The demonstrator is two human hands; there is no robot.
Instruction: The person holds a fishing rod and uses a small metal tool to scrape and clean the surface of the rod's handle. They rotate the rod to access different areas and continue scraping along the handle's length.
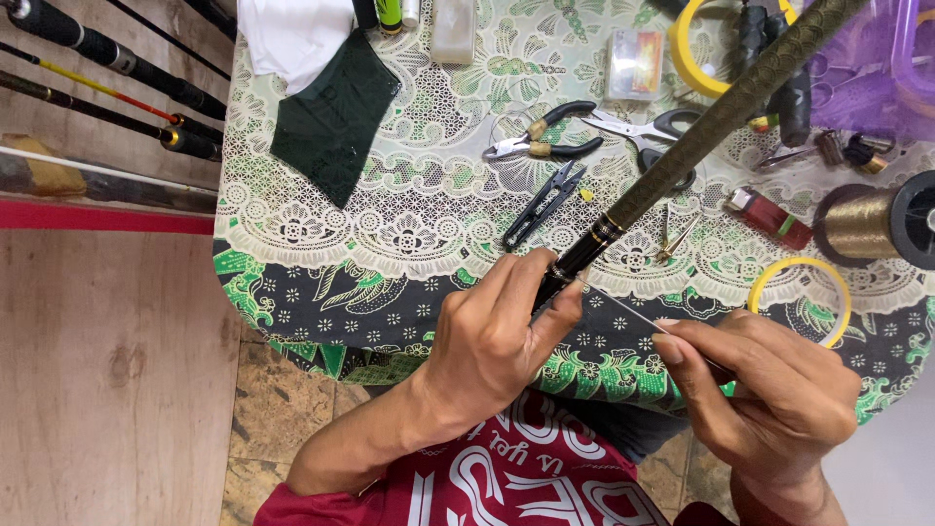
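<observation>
1. Both hands work close together just above the near edge of the table [292, 234]. The left hand [492, 336] is closed around the dark butt end of a fishing rod [721, 107], thumb and fingers pinching it.
2. From that grip the rod runs up and away to the right, over the tools.
3. The right hand [779, 399] is closed on a thin needle-like tool [623, 310], its tip touching the rod at the left thumb.
4. Beyond the right hand sit a spool of gold thread [862, 222] and a yellow ring [801, 282].
5. Beyond the left hand lie pliers [541, 136], scissors [648, 131] and black thread snips [543, 205].
6. Progress, as a judgement: the tool has only just met the rod's end, the thread spool sits untouched, and I cannot tell whether any wrapping is on the rod, so most of the work looks ahead.
</observation>
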